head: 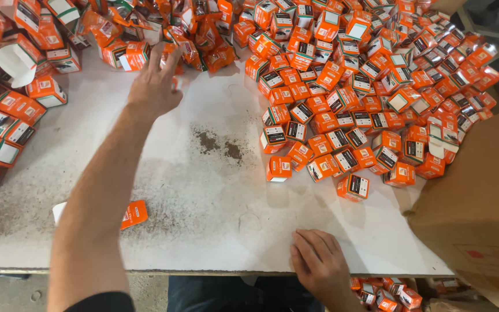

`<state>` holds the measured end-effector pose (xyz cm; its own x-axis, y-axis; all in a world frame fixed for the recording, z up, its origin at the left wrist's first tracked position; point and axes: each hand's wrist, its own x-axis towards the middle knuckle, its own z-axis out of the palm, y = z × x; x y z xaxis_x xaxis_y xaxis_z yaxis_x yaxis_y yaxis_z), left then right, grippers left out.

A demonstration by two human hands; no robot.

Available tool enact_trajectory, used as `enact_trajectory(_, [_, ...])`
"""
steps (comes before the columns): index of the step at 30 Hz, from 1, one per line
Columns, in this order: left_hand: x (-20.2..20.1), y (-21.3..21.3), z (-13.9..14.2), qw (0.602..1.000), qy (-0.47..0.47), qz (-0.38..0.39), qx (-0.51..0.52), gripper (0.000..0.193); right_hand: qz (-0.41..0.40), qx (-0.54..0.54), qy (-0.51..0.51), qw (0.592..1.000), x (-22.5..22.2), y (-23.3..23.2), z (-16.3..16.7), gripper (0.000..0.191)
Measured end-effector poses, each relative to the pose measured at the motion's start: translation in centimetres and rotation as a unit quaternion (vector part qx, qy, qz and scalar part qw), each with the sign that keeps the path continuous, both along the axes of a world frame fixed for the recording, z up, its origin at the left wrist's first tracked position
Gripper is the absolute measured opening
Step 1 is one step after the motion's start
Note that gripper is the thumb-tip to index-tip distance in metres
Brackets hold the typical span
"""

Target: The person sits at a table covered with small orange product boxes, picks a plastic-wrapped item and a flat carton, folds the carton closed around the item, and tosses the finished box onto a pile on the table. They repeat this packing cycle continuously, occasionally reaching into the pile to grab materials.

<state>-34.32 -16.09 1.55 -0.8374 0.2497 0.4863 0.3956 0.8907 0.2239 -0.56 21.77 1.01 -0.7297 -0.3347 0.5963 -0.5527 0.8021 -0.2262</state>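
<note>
Right now my left hand (pixel 152 86) is stretched far across the table (pixel 203 196), fingers spread wide & empty, tips just short of the loose orange pouches (pixel 203 49) heaped along the far edge. Nothing gripped yet; one fingertip may brush a pouch, can't tell for sure. My right hand (pixel 319 263) lies flat near the table's front edge, palm down, fingers relaxed & a bit apart, holding nothing.

Out from the left hand: the pouch heap runs left into a stack of flat, unfolded orange cartons (pixel 4 124) at the far left side, w/ one opened white-lined carton (pixel 18 60) near the corner. A single flat orange pouch (pixel 134 214) sits by itself close to my left forearm, on top of a white scrap.

Right of centre: a big mound of small closed orange boxes (pixel 371 86), black & white panels showing, spilling down toward me. Nearest stray box (pixel 353 186) is well apart from my right hand. A brown cardboard box (pixel 480 208) stands at the right edge. A dark stain (pixel 218 144) marks the bare middle of the table.

My read: I'm at the pick-up stage, going for a pouch from the far heap. Next move needs the fingers to close on one pouch only, not a clump, then draw it back toward the bare patch.
</note>
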Motion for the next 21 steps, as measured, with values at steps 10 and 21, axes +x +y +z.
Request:
enact_trajectory(10, [2.3,3.0,1.3,0.973,-0.226,0.026,-0.048,0.084,0.025,-0.040,-0.042,0.998,-0.1,0.5,0.5,0.026])
enact_trajectory(21, [26.3,7.7,2.6,0.965,-0.150,-0.201,0.083,0.057,0.140,0.113,-0.135,0.974,-8.7,-6.6,2.8,0.074])
